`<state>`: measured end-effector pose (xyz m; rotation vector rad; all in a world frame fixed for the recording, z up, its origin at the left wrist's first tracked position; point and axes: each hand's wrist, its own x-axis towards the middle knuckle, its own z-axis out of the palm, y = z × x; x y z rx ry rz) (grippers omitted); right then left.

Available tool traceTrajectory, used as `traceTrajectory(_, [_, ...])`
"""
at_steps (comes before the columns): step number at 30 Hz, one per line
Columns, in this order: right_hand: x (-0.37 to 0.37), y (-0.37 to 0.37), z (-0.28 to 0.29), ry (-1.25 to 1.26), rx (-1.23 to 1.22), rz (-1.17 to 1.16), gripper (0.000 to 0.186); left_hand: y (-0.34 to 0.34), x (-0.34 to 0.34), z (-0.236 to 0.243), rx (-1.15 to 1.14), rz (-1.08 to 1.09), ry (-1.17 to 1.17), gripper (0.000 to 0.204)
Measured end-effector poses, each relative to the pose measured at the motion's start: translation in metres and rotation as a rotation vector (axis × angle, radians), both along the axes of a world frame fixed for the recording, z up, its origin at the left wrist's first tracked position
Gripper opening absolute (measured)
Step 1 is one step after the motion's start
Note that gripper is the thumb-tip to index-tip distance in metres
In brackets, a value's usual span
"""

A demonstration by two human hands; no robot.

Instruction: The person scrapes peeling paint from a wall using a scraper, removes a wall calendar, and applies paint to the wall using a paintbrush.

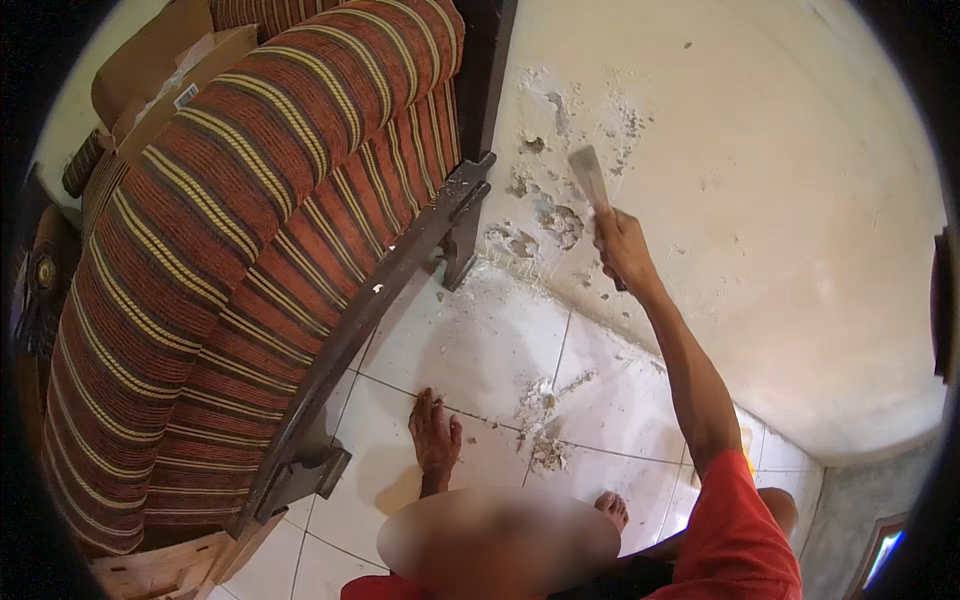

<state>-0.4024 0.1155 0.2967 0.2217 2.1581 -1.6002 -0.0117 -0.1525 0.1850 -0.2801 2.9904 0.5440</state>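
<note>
My right hand [625, 248] is closed round the handle of a putty knife [589, 176], its flat metal blade pointing up and left. The blade is at the damaged part of a cream wall [760, 190]; whether it touches the plaster I cannot tell. Around it the paint has flaked off, leaving rough pits [560, 226] and white crumbly patches. Lower down, my left hand [435, 437] is open over the white floor tiles [490, 330], its fingers extended and holding nothing. It may be resting on the tile. A small heap of plaster debris [545, 425] lies to its right.
A striped red-brown sofa [240, 250] with a dark wooden frame [340, 350] fills the left side, close to the wall. Plaster flecks lie on its frame. A cardboard box [180, 95] stands behind it. My bare foot [613, 510] is near the debris.
</note>
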Motion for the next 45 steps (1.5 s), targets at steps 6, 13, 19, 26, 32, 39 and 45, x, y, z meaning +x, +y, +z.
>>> traceTrajectory(6, [-0.044, -0.037, 0.040, 0.202, -0.094, 0.006, 0.045, -0.009, -0.010, 0.005, 0.042, 0.033, -0.038, 0.046])
traceTrajectory(13, [-0.043, -0.073, 0.000, 0.165, -0.067, -0.103, 0.046, -0.018, -0.015, 0.016, 0.022, 0.038, -0.106, 0.045])
traceTrajectory(19, [-0.061, -0.114, -0.004, 0.142, -0.234, -0.171, 0.054, -0.022, -0.023, 0.004, 0.027, 0.024, -0.040, 0.046])
traceTrajectory(26, [-0.103, -0.112, 0.041, 0.261, -0.200, -0.163, 0.044, -0.017, -0.045, 0.004, 0.052, 0.013, -0.006, 0.045])
traceTrajectory(32, [-0.036, -0.021, 0.078, 0.173, -0.363, -0.386, 0.052, -0.017, -0.021, 0.021, 0.032, 0.075, -0.040, 0.045])
traceTrajectory(39, [-0.043, 0.012, 0.117, 0.057, -0.473, -0.399, 0.043, -0.008, -0.004, 0.011, 0.000, 0.010, 0.013, 0.046])
traceTrajectory(45, [0.067, 0.035, -0.024, -0.046, -0.106, -0.243, 0.046, -0.005, 0.006, -0.002, -0.014, 0.056, -0.048, 0.046])
